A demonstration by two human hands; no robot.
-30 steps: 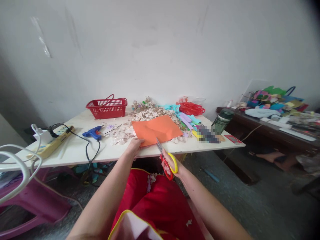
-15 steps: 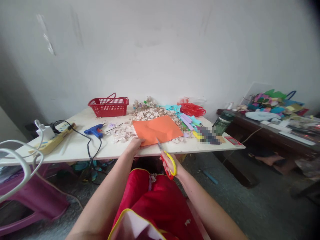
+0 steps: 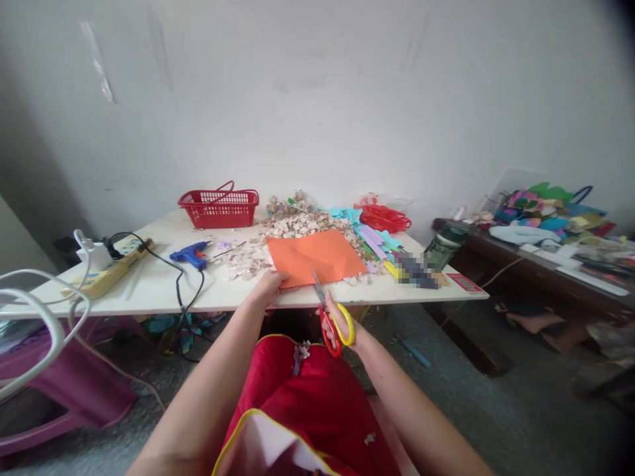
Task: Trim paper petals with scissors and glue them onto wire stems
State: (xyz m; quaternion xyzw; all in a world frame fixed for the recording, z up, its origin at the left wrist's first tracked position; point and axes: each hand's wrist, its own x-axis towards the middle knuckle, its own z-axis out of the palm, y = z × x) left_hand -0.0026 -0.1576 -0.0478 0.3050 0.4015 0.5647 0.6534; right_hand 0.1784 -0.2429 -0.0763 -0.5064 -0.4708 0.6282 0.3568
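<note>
An orange sheet [image 3: 317, 254], paper or thin foam, lies level at the table's front edge, over a heap of pale scraps [image 3: 292, 228]. My left hand [image 3: 272, 285] pinches its near left corner. In my right hand [image 3: 333, 324] is a pair of scissors [image 3: 331, 317] with one red and one yellow handle. Their blades point away from me and meet the sheet's near edge, right of its middle. I cannot make out how deep the cut runs.
On the table stand a red basket [image 3: 218, 208], a blue glue gun [image 3: 191, 254] with a black cord, a yellow power strip [image 3: 106, 274], a red plastic bag [image 3: 384, 217] and a dark green bottle [image 3: 446, 244]. A dark side table [image 3: 476, 248] holds coloured pieces at right.
The scissors' handles have spread wider apart, and the right hand has opened with them. The view has shifted slightly; the left hand still holds the same corner.
</note>
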